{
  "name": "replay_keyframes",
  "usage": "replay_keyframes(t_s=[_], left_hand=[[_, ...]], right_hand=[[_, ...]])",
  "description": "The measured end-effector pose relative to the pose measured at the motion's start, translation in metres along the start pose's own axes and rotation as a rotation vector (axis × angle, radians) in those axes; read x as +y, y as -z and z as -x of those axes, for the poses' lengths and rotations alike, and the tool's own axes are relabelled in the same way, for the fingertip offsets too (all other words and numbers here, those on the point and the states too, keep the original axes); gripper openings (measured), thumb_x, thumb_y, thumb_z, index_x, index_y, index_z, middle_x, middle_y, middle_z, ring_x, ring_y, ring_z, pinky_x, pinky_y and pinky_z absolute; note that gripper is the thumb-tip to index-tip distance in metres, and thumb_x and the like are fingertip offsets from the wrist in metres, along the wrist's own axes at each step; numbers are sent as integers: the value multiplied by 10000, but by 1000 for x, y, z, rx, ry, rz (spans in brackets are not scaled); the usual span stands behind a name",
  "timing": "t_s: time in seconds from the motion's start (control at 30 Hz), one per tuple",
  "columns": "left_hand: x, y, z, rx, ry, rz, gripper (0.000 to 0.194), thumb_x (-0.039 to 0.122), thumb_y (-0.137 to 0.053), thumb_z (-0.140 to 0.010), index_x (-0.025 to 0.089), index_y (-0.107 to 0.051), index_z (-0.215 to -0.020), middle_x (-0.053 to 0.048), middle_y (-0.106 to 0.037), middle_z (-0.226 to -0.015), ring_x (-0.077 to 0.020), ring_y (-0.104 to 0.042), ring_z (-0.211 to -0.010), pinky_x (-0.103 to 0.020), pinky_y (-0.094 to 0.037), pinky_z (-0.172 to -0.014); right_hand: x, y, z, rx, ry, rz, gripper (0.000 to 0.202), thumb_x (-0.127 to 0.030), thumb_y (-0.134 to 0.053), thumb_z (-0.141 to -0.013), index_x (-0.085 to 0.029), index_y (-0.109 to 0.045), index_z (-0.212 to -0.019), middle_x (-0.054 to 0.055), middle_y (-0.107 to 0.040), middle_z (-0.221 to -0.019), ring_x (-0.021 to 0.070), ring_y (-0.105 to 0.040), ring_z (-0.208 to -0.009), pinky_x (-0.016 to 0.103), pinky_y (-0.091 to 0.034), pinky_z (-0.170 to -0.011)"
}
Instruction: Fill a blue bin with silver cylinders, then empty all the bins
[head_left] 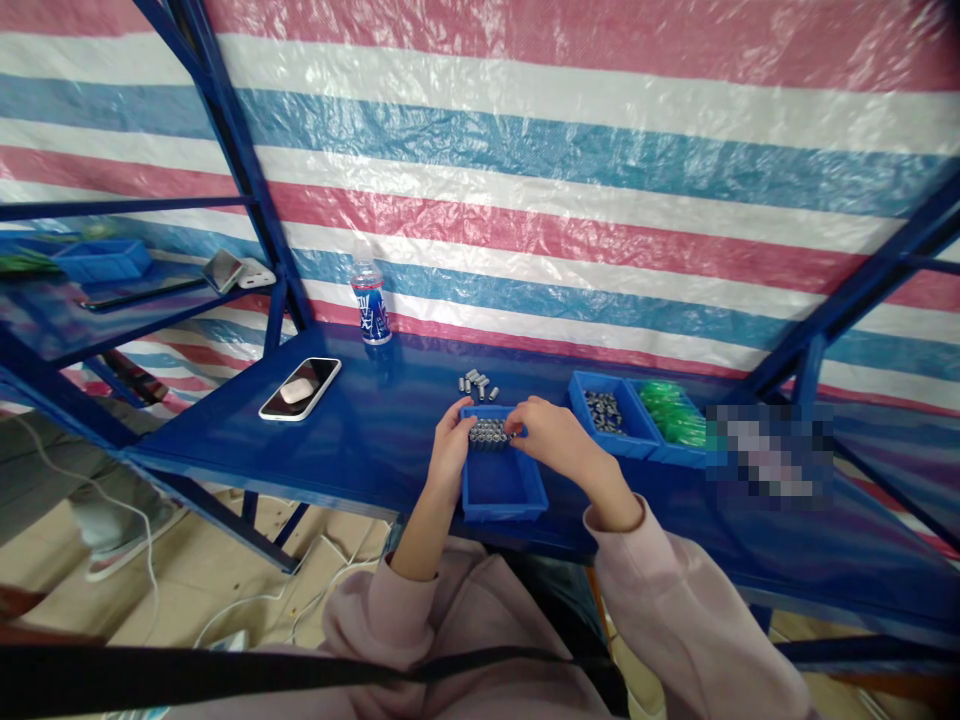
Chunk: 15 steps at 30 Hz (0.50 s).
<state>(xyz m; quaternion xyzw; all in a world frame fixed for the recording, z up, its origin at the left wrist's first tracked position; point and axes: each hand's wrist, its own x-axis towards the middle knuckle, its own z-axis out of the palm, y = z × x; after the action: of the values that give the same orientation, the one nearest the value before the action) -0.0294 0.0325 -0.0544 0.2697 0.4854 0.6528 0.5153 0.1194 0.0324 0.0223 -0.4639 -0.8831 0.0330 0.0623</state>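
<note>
A small blue plastic bin (504,490) sits before me at the table's front edge. Upright metal cylinders (489,433) stand packed in rows at its far end. My left hand (450,445) grips the bin's left rim near the far corner, thumb against the end of the rows. Over the right side of the rows, my right hand (541,428) pinches with thumb and fingertips; what lies between them is too small to make out. Several loose metal cylinders (478,383) lie on the table just beyond the bin.
To the right, one blue bin (619,432) holds small metal parts, and its neighbour holds green plastic packets (671,412). At left lie a phone (319,385) with a pale case (298,391) on it, and a water bottle (371,305). Blue frame posts flank the table (360,440).
</note>
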Motion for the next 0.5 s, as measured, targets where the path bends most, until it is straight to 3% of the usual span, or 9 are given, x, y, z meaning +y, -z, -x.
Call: replay_keyframes(t_s=[0.3,0.5], left_hand=[[-2,0,-1,-7,-23,-9,330,122,-619,-655,165,-702,-972,-45,-710,-936,-197,-627,-926,-301,-461,-876],[-2,0,-1,-9,-30,-12,320,114,-614,-650,167,-704,-953,-38,-712,-915,-195,-625,-928,-297,-464,-871]], right_hand=[[-1,-17,-6,30,8,105,195,-59,-545,-766,-205,-657,-830,55,-658,-822,214,-548,-907,251,-400,-616],[-2,-16,-5,89,7,154,190,-66,-547,-761,-189,-598,-896,86,-552,-1005,225,-508,-971,274,-439,-684]])
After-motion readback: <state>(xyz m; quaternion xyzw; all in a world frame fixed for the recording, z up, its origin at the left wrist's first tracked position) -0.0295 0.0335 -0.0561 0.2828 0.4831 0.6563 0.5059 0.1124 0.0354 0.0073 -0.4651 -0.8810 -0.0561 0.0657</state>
